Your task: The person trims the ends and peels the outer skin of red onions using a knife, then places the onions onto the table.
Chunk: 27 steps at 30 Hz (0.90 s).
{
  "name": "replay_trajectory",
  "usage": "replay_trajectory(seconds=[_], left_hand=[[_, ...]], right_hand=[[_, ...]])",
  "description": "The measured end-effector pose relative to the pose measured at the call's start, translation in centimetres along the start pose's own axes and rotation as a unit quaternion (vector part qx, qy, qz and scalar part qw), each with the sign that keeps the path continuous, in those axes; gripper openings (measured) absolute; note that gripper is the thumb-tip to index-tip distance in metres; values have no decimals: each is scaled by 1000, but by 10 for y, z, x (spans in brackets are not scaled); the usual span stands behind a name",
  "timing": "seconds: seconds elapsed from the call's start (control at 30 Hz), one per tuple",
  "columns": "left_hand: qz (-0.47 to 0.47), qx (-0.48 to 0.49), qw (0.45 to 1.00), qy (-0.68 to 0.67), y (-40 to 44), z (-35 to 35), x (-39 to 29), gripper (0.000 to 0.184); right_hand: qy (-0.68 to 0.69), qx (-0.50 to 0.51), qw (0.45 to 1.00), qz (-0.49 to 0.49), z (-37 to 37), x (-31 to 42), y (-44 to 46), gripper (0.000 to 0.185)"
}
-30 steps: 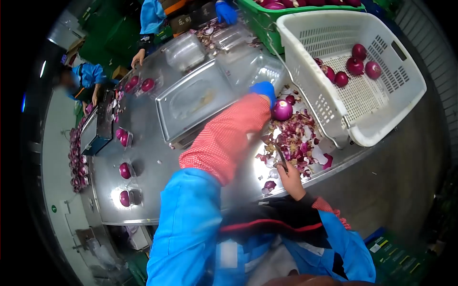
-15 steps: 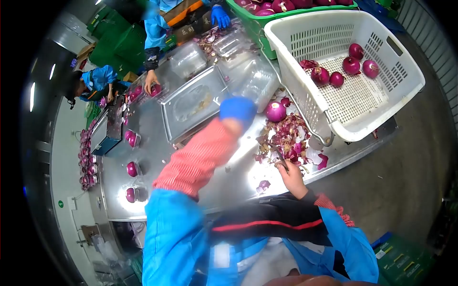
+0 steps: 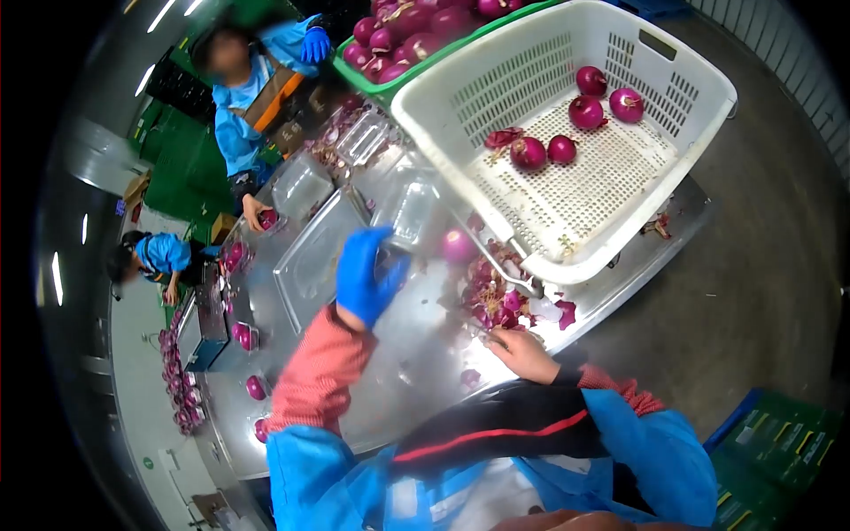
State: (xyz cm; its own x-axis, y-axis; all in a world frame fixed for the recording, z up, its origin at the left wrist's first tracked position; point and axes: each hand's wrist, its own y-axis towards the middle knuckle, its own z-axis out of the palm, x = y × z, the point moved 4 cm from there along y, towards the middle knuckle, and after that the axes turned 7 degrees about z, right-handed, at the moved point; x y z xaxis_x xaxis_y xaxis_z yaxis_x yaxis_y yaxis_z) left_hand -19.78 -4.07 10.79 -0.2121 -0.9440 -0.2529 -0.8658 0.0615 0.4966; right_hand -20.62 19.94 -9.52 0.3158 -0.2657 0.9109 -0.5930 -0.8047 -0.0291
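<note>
My left hand [image 3: 367, 276], in a blue glove, hovers over the steel table with thumb and fingers spread and nothing visible in it. Just beyond it are a clear plastic box [image 3: 414, 212] and a shallow metal tray [image 3: 305, 246]. A slightly blurred red onion [image 3: 458, 246] lies on the table to its right. My bare right hand [image 3: 524, 356] is closed around a small knife [image 3: 481, 331], low over the table's near edge. Its blade is blurred. A heap of onion skins [image 3: 500, 288] lies just beyond that hand.
A white basket [image 3: 606, 208] with several red onions stands at the right, beside a green crate [image 3: 354, 81] full of onions. Packed onions [image 3: 255, 387] sit along the left side. Across the table, a co-worker's hand [image 3: 257, 212] touches an onion. Another person [image 3: 164, 257] stands farther left.
My left hand has moved left and towards me, its fingers now spread. My right hand stays near the skins with the knife. The whole view has shifted.
</note>
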Motion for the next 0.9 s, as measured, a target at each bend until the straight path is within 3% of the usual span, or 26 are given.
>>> replay_trajectory(seconds=[0.07, 0.1, 0.13, 0.2, 0.23, 0.3, 0.33, 0.37, 0.4, 0.47, 0.57, 0.7, 0.8, 0.9], left_hand=[[112, -23, 993, 7, 86, 10, -15, 49], [119, -11, 992, -44, 126, 27, -20, 52], [104, 6, 987, -120, 163, 53, -20, 56], [28, 110, 981, -156, 226, 111, -27, 62], [11, 159, 980, -118, 251, 143, -26, 71], [25, 257, 966, 12, 284, 215, -12, 81], [-7, 332, 943, 8, 294, 232, -17, 79], [-5, 353, 933, 75, 294, 268, -2, 62], [-12, 384, 916, 118, 291, 294, 6, 60], [-46, 436, 882, 171, 280, 326, 14, 55], [-87, 462, 858, 206, 262, 347, 19, 48], [-104, 463, 855, 208, 254, 359, 19, 40], [-52, 464, 856, 221, 267, 326, -19, 36], [-23, 425, 889, 165, 271, 338, 19, 36]], right_hand=[[2, 23, 999, 41, -14, 1, 2, 29], [7, 48, 998, 31, -14, -10, 1, 30], [-11, 46, 998, -38, -26, -5, 1, 27], [28, 85, 996, 28, -54, 11, 4, 25], [40, 28, 998, -34, -54, 0, 2, 24], [37, 116, 992, 43, -84, 15, 5, 26], [33, 153, 986, 63, -82, 0, 4, 27], [65, 123, 989, 56, -83, -14, 2, 30], [61, 90, 993, 43, -60, -58, -5, 32], [36, 158, 976, 144, -75, -65, -9, 33], [101, 87, 988, 74, -79, -85, -15, 35], [131, 98, 981, 108, -81, -95, -18, 36], [128, 103, 978, 128, -84, -94, -17, 34], [78, 7, 996, 39, -105, -62, -18, 32]])
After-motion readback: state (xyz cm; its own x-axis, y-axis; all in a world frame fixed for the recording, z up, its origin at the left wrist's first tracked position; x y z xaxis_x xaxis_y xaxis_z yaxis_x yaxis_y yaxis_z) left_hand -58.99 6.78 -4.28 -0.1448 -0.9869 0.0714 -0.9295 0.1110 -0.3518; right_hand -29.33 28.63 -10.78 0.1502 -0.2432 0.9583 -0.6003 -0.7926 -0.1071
